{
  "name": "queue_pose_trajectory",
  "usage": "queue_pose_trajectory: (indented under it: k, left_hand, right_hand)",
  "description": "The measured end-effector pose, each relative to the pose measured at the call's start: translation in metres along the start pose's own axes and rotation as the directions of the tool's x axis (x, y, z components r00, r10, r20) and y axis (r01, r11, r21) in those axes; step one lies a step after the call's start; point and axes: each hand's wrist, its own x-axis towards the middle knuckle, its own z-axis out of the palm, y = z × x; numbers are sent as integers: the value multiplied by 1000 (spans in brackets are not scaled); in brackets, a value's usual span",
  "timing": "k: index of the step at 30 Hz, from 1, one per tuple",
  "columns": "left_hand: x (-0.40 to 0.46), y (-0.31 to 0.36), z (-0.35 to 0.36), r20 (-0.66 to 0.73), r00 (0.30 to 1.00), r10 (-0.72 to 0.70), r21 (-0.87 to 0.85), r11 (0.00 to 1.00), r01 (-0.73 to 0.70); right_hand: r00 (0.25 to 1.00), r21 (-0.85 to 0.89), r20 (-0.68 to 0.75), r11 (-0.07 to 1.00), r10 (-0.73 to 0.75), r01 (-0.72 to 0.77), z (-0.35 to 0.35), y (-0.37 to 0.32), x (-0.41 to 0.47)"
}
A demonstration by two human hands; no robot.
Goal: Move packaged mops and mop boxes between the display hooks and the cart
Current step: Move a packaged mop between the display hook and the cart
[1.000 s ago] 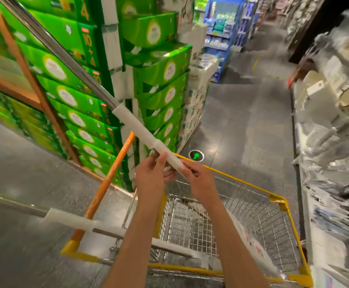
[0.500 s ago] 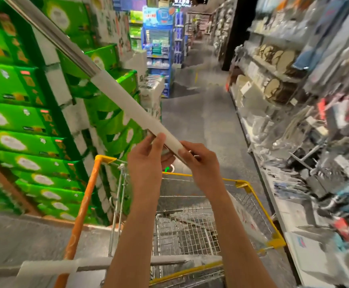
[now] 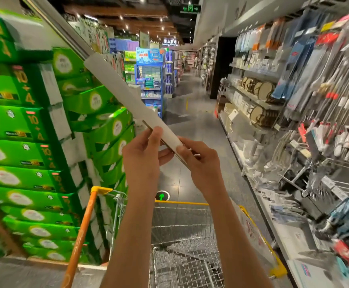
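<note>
Pinching the low end of a long white-sleeved metal mop handle (image 3: pixel 127 96), our left hand (image 3: pixel 142 161) and right hand (image 3: pixel 198 161) sit above the yellow-rimmed wire cart (image 3: pixel 181 203)

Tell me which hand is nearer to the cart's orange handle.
Left. The left hand grips the mop pole's white sleeve above and just right of the orange handle. The right hand pinches the sleeve's lower end, farther right, over the cart.

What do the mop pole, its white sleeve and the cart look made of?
Mop pole: likely metal, with a grey streaked sheen. White sleeve: matte, foam or paper wrap by its flat, unglossy surface; can't tell which. Cart: shiny steel wire mesh, yellow rim probably plastic.
</note>
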Motion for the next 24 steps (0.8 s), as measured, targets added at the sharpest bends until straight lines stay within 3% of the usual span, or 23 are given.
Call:
queue_pose_trajectory:
  k: [8, 15, 24]
  left_hand:
    - [-10, 9, 30, 44, 999, 10, -76, 997, -7]
    - [-38, -19, 88, 140, 984, -114, -111, 985, 130]
    - [-108, -80, 182, 395, 870, -293, -6, 947, 322]
  right_hand:
    - [999, -92, 4, 995, -40, 40, -37, -19, 6]
    - [995, -204, -97, 979, -34, 14, -108, -13, -14]
    - [940, -261, -338, 955, 43, -138, -231, 11, -73]
